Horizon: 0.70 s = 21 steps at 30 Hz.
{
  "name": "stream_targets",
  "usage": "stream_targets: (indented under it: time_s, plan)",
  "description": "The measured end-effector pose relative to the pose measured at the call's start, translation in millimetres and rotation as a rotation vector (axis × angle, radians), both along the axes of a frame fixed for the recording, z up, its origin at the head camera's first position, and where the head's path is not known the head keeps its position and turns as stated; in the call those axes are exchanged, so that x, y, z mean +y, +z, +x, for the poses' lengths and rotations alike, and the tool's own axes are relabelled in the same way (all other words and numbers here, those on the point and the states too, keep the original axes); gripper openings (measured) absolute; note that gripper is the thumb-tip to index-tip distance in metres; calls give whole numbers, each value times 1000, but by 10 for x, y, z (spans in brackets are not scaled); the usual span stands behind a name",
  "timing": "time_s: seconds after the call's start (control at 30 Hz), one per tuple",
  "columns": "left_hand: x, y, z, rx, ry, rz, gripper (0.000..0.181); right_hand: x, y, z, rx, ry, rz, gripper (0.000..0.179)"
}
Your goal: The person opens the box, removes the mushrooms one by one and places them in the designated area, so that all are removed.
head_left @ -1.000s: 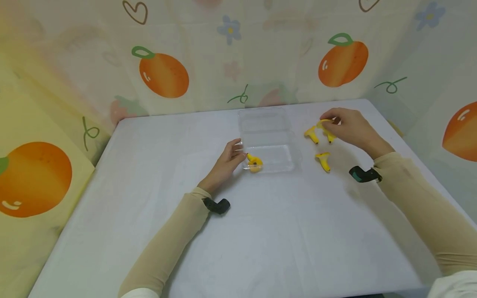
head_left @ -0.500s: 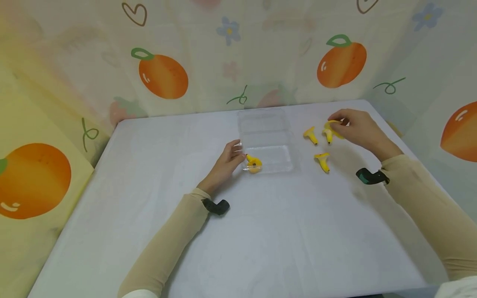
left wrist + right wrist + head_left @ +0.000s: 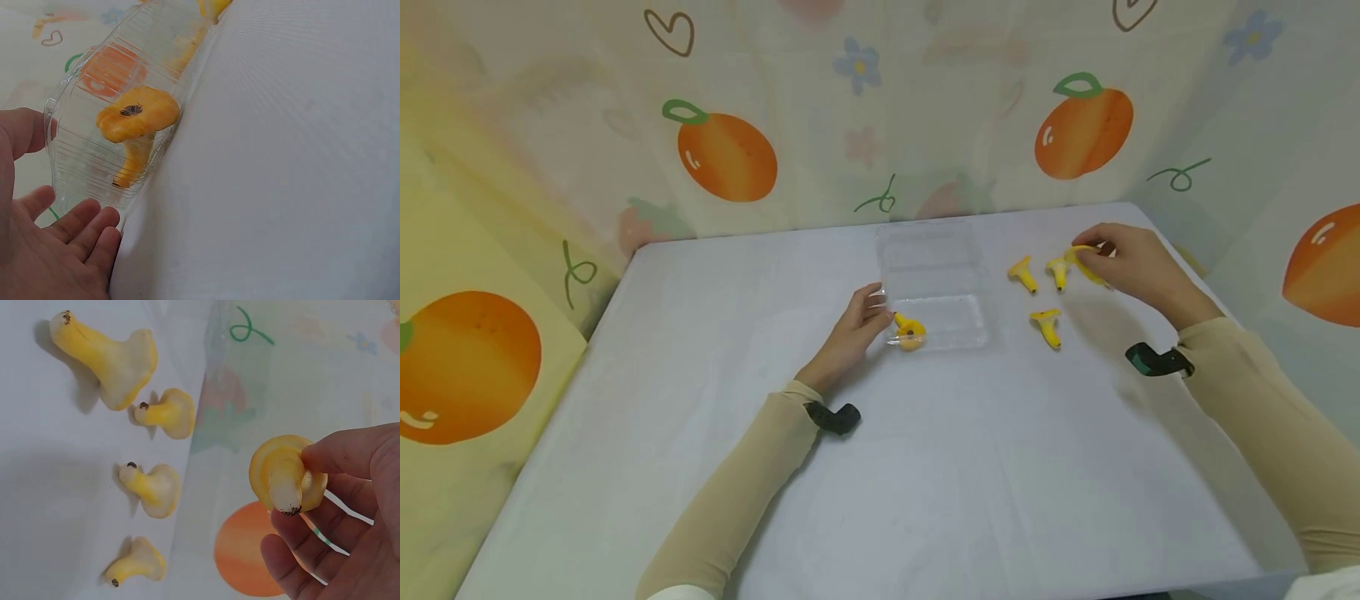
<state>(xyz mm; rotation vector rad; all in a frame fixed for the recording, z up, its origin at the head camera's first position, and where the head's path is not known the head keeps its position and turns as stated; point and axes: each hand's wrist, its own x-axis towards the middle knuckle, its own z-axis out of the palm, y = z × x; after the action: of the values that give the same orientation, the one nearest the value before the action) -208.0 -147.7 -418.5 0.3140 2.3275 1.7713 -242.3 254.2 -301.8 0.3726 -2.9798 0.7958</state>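
My left hand holds the left end of a clear plastic clamshell box, which lies with its lid folded back. Inside, at the box's left end, sits a yellow mushroom with a dark spot on its cap. My right hand pinches another yellow mushroom by the cap between thumb and fingers, its dark-tipped stem showing. Several more mushrooms lie on the table to the right of the box; in the head view the right hand hides part of this group.
A white cloth covers the table. The box lid lies toward the back edge. A fruit-patterned curtain hangs directly behind the table and along both sides.
My right hand has shifted to the right with the mushroom, uncovering more of the mushroom beside it. The left hand stays at the box.
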Motion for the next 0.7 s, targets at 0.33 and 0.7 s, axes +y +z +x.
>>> stream_targets:
  time_s: [0.33,0.7]
  plan:
    - [9,-5,6,-5,5,-9,65,78,-83,32,16,2,-9,35]
    - [11,-25,-9,6,4,-9,66,150,-251,34,-12,-23,-26,34]
